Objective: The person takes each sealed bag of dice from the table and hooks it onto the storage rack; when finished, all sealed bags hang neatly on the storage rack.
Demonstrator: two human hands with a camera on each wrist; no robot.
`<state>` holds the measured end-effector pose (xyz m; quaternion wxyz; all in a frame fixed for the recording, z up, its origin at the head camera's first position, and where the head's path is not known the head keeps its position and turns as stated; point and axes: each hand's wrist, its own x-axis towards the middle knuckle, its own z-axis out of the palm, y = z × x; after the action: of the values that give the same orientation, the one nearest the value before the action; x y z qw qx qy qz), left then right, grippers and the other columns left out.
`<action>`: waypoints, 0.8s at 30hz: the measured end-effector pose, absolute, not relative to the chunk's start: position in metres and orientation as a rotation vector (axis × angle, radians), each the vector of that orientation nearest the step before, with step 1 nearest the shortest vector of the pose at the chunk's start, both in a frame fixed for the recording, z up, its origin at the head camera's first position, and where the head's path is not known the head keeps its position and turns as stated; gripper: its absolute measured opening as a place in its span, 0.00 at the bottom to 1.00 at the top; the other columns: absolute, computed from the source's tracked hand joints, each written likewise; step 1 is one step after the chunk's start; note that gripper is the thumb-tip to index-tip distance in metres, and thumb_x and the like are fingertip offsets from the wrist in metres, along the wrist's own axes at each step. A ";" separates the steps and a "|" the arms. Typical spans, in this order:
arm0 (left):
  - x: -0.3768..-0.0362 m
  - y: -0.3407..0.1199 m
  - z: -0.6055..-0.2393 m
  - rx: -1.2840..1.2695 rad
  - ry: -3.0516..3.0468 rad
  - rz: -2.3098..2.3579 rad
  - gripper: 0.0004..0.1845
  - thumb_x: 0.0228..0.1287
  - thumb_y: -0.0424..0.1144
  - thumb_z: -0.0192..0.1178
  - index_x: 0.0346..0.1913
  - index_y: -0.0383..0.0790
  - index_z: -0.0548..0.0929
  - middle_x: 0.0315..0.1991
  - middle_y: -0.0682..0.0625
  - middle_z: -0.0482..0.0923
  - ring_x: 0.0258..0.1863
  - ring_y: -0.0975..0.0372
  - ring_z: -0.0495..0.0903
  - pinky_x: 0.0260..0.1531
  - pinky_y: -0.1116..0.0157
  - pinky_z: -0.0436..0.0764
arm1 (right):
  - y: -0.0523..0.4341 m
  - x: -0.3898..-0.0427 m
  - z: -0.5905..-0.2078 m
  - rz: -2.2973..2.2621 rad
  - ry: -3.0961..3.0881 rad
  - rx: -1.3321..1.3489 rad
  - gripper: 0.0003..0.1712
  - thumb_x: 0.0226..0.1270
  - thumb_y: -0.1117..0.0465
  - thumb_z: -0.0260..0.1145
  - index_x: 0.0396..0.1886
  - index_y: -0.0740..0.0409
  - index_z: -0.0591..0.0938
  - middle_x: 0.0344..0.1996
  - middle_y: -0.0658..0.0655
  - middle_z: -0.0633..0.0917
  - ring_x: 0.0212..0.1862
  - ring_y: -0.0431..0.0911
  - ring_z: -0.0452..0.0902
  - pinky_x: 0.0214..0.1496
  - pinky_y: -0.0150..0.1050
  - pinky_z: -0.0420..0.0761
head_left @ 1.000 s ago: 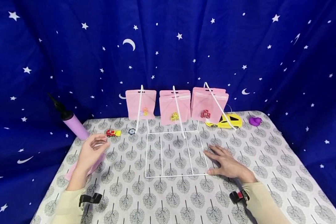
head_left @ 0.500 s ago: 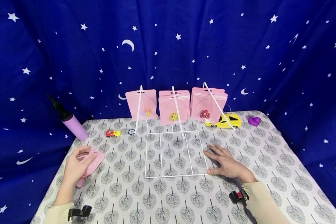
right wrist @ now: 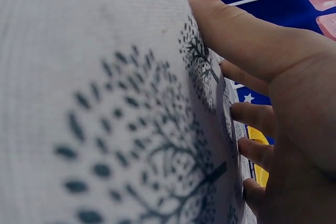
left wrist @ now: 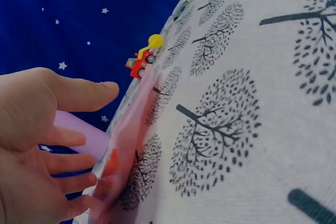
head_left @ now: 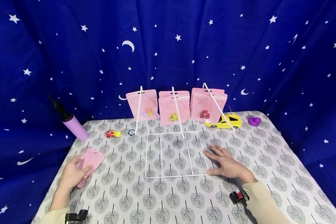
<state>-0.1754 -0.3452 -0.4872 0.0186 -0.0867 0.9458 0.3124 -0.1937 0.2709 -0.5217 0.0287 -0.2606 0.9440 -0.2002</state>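
left hand (head_left: 72,174): rests on pink pouch (head_left: 89,164) at left side of table, fingers straight and relaxed, thumb across the near corner; no pinch visible.
right hand (head_left: 226,165): flat on tablecloth (head_left: 168,199), fingers spread and straight, thumb tip touching near right corner of white wire rack (head_left: 175,154); holds nothing.
pink pouch: lying flat near left table edge, well apart from rack, nearer to lilac pump (head_left: 72,124) and small red toy car (head_left: 113,134).
left wrist only: pouch (left wrist: 123,156) seen edge-on, barely lifted off the cloth; fingers (left wrist: 63,161) beneath and beside it, thumb above and clear; red contents showing through the film; red toy car (left wrist: 140,65) just past the far end.
right wrist only: fingers (right wrist: 247,114) pressed flat to the cloth; hung pouches in top corner; yellow sliver between fingers.
head only: three rack pegs with hung pink pouches (head_left: 176,107) holding dice; yellow toy car (head_left: 224,122) and purple object (head_left: 254,120) at back right.
edges: pouch close to left table edge; open cloth between pouch and rack base, and along the near edge.
surface: grey-white cloth with tree print.
room: dark blue backdrop (head_left: 168,46) with white stars and moons on all sides.
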 end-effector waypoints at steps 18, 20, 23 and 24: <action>-0.175 -0.354 -0.491 -0.426 2.895 0.847 0.47 0.60 0.45 0.65 0.70 0.19 0.53 0.65 0.16 0.53 0.63 0.27 0.56 0.63 0.33 0.60 | 0.270 -0.193 -0.520 -0.619 2.903 -0.777 0.52 0.52 0.34 0.69 0.73 0.53 0.66 0.75 0.67 0.55 0.74 0.69 0.46 0.69 0.74 0.49; -0.176 -0.355 -0.491 -0.441 2.900 0.830 0.48 0.59 0.46 0.65 0.70 0.18 0.52 0.64 0.15 0.54 0.62 0.27 0.58 0.62 0.33 0.62 | 0.270 -0.193 -0.520 -0.618 2.904 -0.775 0.52 0.52 0.34 0.69 0.72 0.53 0.66 0.75 0.67 0.55 0.74 0.69 0.46 0.69 0.74 0.49; -0.176 -0.355 -0.492 -0.440 2.912 0.800 0.49 0.59 0.48 0.66 0.68 0.15 0.52 0.61 0.15 0.59 0.57 0.29 0.65 0.58 0.35 0.67 | 0.270 -0.193 -0.521 -0.616 2.907 -0.781 0.51 0.52 0.34 0.69 0.72 0.53 0.67 0.75 0.67 0.55 0.74 0.69 0.46 0.69 0.74 0.49; -0.176 -0.355 -0.492 -0.438 2.920 0.794 0.49 0.58 0.48 0.66 0.68 0.15 0.54 0.58 0.16 0.63 0.54 0.31 0.69 0.55 0.36 0.70 | 0.270 -0.193 -0.521 -0.617 2.908 -0.782 0.51 0.52 0.33 0.69 0.72 0.53 0.67 0.75 0.67 0.55 0.74 0.69 0.46 0.69 0.74 0.49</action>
<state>-0.1760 -0.3552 -0.4920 0.0418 -0.1430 0.9542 0.2594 -0.1933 0.2702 -0.5212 0.0337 -0.2543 0.9455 -0.2004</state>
